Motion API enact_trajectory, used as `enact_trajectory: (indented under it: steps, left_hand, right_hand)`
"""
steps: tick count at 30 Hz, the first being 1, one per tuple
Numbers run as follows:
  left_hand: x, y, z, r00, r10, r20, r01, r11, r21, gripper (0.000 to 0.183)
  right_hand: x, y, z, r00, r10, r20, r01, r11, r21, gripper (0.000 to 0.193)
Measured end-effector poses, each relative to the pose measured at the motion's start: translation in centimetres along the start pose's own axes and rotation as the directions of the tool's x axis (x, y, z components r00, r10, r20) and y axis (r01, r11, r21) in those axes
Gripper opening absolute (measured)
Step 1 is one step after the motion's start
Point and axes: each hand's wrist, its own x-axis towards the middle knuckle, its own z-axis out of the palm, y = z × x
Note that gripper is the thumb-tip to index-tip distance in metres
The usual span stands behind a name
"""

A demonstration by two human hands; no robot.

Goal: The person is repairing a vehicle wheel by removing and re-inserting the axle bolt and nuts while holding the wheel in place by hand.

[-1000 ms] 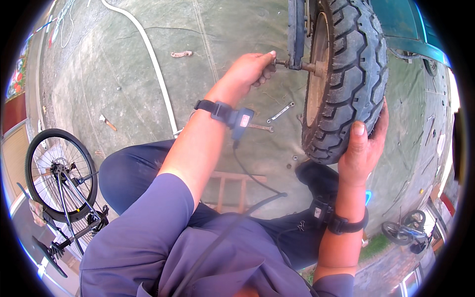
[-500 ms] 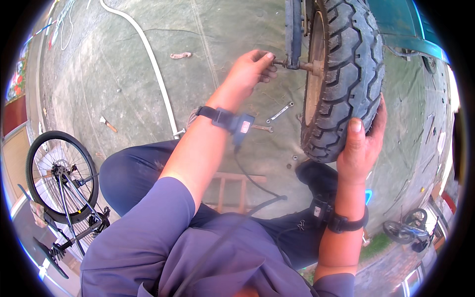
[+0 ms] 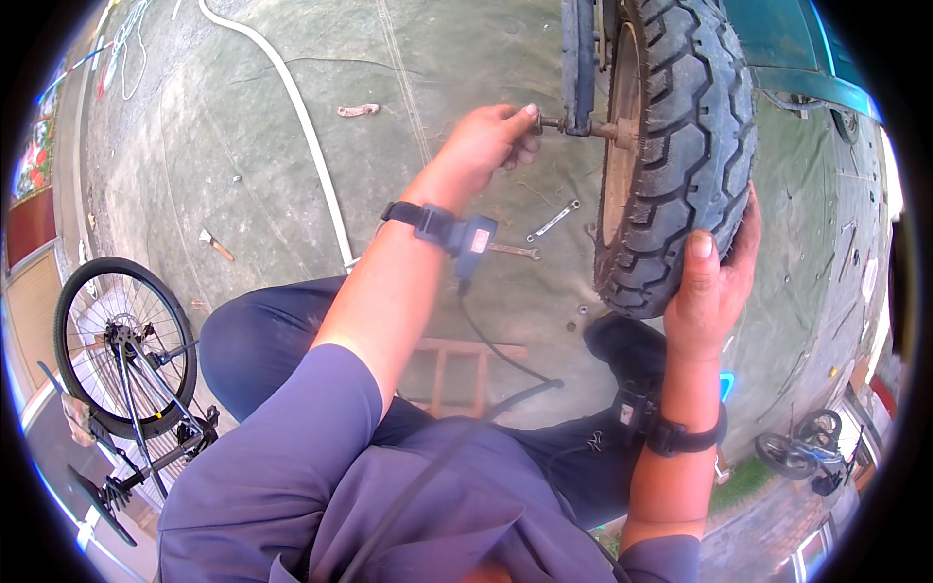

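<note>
Our left hand (image 3: 498, 139) pinches thin brown metal axle (image 3: 552, 123), right hand (image 3: 711, 291) cups chunky black rubber tyre (image 3: 695, 146), likely heavy, stiff, best gripped near side.

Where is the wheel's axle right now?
In the head view, upper right of centre, the axle shows on either side of the dark fork leg, between the left hand and the wheel.

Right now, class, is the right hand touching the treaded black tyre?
Touching. The head view shows the right hand cupping the treaded black tyre, thumb against its tread and fingers along its right side.
</note>
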Motion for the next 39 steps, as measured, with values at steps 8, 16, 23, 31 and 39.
enact_trajectory:
  steps: [8, 16, 23, 31, 39]
  left_hand:
    - [0.4, 0.8, 0.2, 0.989, -0.147, -0.031, 0.148, 0.988, 0.037, 0.044]
    - [0.3, 0.2, 0.6, 0.996, -0.080, -0.032, 0.079, 0.996, -0.040, 0.042]
    - [0.4, 0.1, 0.2, 1.000, -0.018, 0.004, 0.018, 0.992, -0.121, 0.037]
    - [0.1, -0.1, -0.7, 0.987, 0.131, 0.093, -0.126, 0.990, -0.057, 0.036]
    - [0.2, -0.2, -0.7, 0.989, 0.123, 0.076, -0.118, 0.991, -0.068, 0.038]
  right_hand:
    - [0.0, -0.1, 0.1, 1.000, 0.013, -0.001, -0.013, 1.000, 0.013, 0.088]
    - [-0.1, 0.0, 0.1, 1.000, 0.011, -0.002, -0.011, 0.999, 0.031, 0.088]
    - [0.0, 0.2, -0.1, 1.000, 0.011, 0.006, -0.011, 1.000, 0.018, 0.089]
    - [0.1, 0.1, -0.1, 1.000, 0.002, 0.009, -0.003, 1.000, 0.005, 0.091]
    - [0.1, 0.1, -0.1, 1.000, 0.005, 0.004, -0.005, 1.000, 0.010, 0.091]
